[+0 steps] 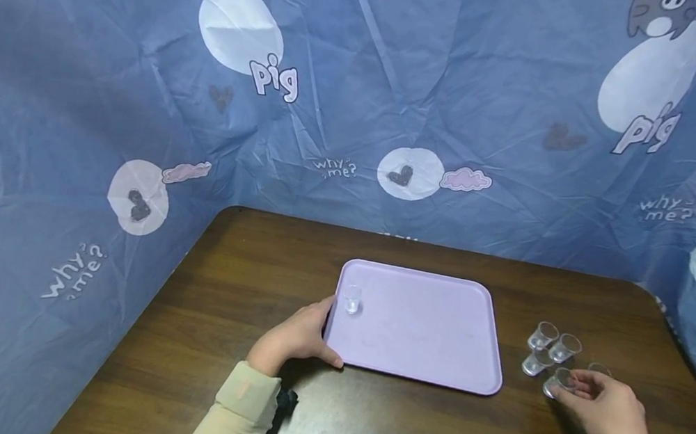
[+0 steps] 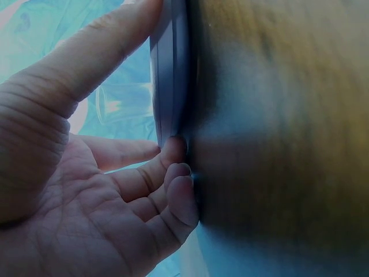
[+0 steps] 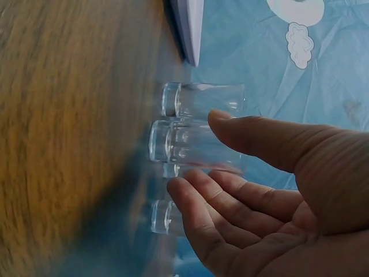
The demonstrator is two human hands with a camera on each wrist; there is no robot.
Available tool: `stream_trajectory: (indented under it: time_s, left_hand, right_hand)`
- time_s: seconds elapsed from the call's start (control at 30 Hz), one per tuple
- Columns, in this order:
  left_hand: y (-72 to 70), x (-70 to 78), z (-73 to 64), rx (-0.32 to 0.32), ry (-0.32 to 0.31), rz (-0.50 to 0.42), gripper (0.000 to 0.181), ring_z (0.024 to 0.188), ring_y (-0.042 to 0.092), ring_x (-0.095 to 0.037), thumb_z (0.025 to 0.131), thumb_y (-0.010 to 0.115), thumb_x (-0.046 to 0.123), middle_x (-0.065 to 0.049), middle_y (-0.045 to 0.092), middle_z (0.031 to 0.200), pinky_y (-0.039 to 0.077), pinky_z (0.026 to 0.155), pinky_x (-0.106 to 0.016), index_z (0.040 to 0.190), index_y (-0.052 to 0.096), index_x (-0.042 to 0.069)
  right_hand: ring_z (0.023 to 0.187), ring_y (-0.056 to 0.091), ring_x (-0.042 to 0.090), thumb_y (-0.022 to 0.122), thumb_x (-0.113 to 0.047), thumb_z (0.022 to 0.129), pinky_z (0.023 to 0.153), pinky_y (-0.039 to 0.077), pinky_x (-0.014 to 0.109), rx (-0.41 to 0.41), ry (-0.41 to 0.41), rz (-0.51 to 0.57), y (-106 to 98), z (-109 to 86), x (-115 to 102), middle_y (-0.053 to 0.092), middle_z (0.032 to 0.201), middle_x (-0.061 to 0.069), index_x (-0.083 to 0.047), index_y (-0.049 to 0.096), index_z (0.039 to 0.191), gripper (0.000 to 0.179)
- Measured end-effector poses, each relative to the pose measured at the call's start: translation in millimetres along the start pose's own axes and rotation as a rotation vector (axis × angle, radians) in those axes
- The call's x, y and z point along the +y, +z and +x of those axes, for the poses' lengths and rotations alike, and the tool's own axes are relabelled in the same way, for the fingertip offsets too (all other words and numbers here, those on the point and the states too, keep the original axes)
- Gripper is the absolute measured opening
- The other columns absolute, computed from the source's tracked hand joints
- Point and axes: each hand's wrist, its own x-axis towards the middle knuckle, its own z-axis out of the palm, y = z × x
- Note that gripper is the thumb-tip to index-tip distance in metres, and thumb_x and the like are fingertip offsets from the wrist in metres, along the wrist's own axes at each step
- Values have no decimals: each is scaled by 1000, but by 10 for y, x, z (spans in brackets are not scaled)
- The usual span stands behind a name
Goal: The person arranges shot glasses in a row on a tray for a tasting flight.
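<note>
A lilac tray (image 1: pixel 419 329) lies on the wooden table, with one clear shot glass (image 1: pixel 352 300) standing near its left edge. My left hand (image 1: pixel 301 335) holds the tray's near-left corner, thumb at the front edge and fingers along the left side. In the left wrist view the curled fingertips (image 2: pixel 181 196) meet the tray rim (image 2: pixel 168 75). To the right of the tray, my right hand (image 1: pixel 606 406) holds a clear shot glass (image 1: pixel 558 382) between thumb and fingers. In the right wrist view that glass (image 3: pixel 193 141) looks upright, close to the tabletop.
Several more clear shot glasses (image 1: pixel 543 335) stand grouped just beyond the right hand; another glass (image 1: pixel 600 369) is partly hidden behind that hand. The brown table (image 1: pixel 275 259) reaches a blue printed cloth (image 1: pixel 331 131) at the back and sides.
</note>
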Motion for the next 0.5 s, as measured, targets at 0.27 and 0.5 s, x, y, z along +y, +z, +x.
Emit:
stream_trajectory:
  time_s: [0.27,0.5]
  left_hand:
    - [8,0,2,-7,0,8,118,122,54,-38,58,102,22,-26,55,136,42,104,-49,150,35,-9]
    - [-8,10,4,-6,-3,9,118,122,54,-38,59,102,23,-27,55,136,42,104,-49,150,35,-10]
  right_hand:
    - [75,69,30,86,-24,82,79,39,59,-17,6,3,33,-6,39,73,83,15,10,70,98,41]
    - [73,69,26,85,-21,83,79,38,58,-1,-15,12,59,-3,55,73,82,14,7,71,95,34]
